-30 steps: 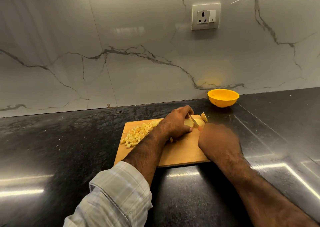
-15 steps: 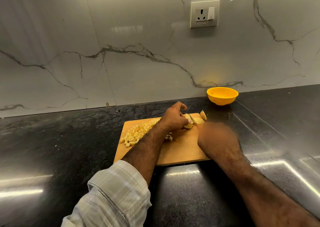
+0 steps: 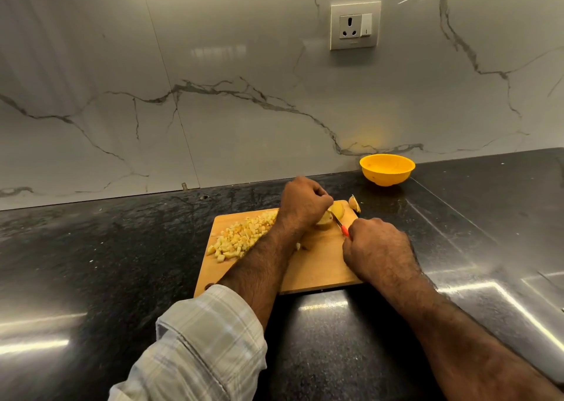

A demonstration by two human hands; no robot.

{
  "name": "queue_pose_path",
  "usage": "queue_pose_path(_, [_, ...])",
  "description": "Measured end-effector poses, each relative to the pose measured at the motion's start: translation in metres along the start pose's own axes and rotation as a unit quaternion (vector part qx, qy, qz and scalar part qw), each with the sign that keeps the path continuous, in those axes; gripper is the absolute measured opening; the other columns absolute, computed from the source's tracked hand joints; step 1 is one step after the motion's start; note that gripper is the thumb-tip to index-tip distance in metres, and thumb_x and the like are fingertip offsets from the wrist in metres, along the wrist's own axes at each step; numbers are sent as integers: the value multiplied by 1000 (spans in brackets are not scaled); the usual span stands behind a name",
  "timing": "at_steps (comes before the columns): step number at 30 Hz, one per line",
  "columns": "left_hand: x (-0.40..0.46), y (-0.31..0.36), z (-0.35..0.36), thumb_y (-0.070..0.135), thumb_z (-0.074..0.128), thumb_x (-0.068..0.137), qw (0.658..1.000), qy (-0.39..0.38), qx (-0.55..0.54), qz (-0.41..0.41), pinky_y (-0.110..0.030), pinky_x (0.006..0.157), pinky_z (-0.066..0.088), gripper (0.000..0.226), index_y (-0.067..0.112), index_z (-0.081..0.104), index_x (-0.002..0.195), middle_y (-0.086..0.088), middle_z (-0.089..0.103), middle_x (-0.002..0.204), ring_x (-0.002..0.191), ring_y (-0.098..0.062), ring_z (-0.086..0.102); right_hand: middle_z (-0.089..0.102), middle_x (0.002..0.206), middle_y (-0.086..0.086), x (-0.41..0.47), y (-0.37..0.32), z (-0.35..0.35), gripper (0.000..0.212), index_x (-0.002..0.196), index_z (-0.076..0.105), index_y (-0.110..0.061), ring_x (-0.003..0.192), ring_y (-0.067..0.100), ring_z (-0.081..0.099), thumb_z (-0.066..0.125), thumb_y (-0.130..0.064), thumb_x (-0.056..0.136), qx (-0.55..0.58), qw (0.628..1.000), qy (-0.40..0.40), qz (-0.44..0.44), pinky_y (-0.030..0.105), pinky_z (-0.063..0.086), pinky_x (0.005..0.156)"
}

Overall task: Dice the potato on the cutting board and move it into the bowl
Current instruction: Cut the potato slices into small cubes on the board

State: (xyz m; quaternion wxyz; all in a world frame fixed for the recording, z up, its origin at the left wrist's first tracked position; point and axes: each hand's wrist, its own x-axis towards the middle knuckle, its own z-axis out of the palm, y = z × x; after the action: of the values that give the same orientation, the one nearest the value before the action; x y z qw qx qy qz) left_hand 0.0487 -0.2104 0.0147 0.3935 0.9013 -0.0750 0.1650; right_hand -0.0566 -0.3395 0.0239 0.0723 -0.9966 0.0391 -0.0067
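Potato piece (image 3: 331,216) is gripped on cutting board (image 3: 320,266) by left hand (image 3: 302,205), knife (image 3: 341,225) by right hand (image 3: 378,248); diced pile (image 3: 244,237) is heaped left; bowl (image 3: 387,170) contents cannot be told.

The bowl (image 3: 387,169) is showing a bright orange-yellow, inside and out. The cutting board (image 3: 320,266) is looking pale honey-brown wood. The diced potato (image 3: 241,239) is lying as pale yellow cubes, and the uncut potato pieces (image 3: 337,209) are showing the same soft yellow. The knife (image 3: 341,225) is showing a red handle and a dark blade. The countertop (image 3: 122,263) is gleaming black with fine grey speckles. The wall (image 3: 213,64) is showing white marble with dark grey veins. The socket (image 3: 355,25) is looking grey-beige. The sleeve (image 3: 198,345) is showing a pale beige-and-white check.
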Motion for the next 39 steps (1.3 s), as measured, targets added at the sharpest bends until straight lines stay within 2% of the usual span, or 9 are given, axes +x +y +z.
queue_pose_path(3, [3, -3, -15, 17, 75, 91, 998, 31, -54, 2, -32, 69, 65, 7, 14, 82, 90, 1, 75, 79, 74, -13, 73, 62, 110, 3, -1, 1, 1, 28, 122, 61, -22, 98, 21, 62, 53, -39, 102, 8, 1000, -3, 6, 45, 59, 89])
queue_pose_path(6, [0, -13, -29, 15, 74, 94, 997, 13, -67, -18, -31, 71, 65, 7, 14, 80, 94, 2, 74, 82, 77, -14, 73, 63, 101, 1, -3, 5, 6, 30, 114, 65, -22, 90, 20, 62, 46, -42, 102, 31, 998, 53, -2, 44, 60, 81])
queue_pose_path(8, [-4, -22, -37, 14, 74, 93, 998, 13, -56, -21, -33, 73, 65, 7, 17, 80, 93, 4, 74, 85, 79, -13, 73, 64, 98, 1, -6, 6, 6, 32, 111, 67, -24, 87, 19, 62, 44, -45, 103, 48, 995, 85, -17, 41, 60, 77])
queue_pose_path(12, [-15, -34, -43, 14, 75, 92, 1000, 7, -10, -19, -30, 76, 64, 8, 21, 80, 94, 7, 74, 88, 84, -7, 70, 62, 94, -3, -12, -3, 6, 29, 110, 67, -27, 84, 14, 60, 47, -47, 102, 47, 995, 70, -62, 38, 59, 76])
queue_pose_path(19, [-18, -37, -39, 16, 77, 91, 999, -29, 25, -33, -35, 84, 64, 8, 24, 79, 92, 8, 74, 92, 90, -9, 70, 67, 94, 1, -17, 0, 6, 33, 111, 69, -24, 81, 17, 62, 46, -46, 102, 68, 987, 138, -39, 37, 59, 70])
queue_pose_path(22, [-18, -34, -33, 25, 78, 90, 993, -63, 96, -39, -44, 105, 43, 4, 28, 79, 88, 13, 74, 91, 97, -8, 66, 64, 93, -3, -17, -4, 6, 32, 111, 68, -25, 81, 14, 60, 47, -47, 102, 70, 990, 108, -53, 35, 58, 71])
queue_pose_path(25, [-17, -31, -31, 28, 78, 91, 989, -63, 121, -47, -50, 105, 29, 6, 29, 78, 84, 15, 73, 90, 100, -8, 62, 62, 94, -4, -17, -11, 7, 30, 108, 67, -25, 85, 14, 60, 47, -46, 101, 70, 994, 63, -55, 39, 60, 77])
queue_pose_path(33, [-17, -27, -23, 35, 82, 87, 990, -43, 125, -42, -45, 98, 36, 11, 25, 82, 86, 11, 74, 87, 99, -12, 63, 65, 111, 5, -20, -22, 10, 33, 117, 64, -20, 98, 21, 62, 44, -43, 104, 52, 998, 31, -33, 41, 58, 84])
queue_pose_path(39, [-17, -24, -23, 38, 85, 84, 989, -32, 135, -60, -47, 100, 43, 14, 24, 81, 84, 10, 72, 83, 97, -13, 63, 63, 124, 6, -22, -28, 1, 33, 130, 59, -20, 109, 23, 61, 47, -39, 106, 12, 999, -29, -28, 43, 57, 92])
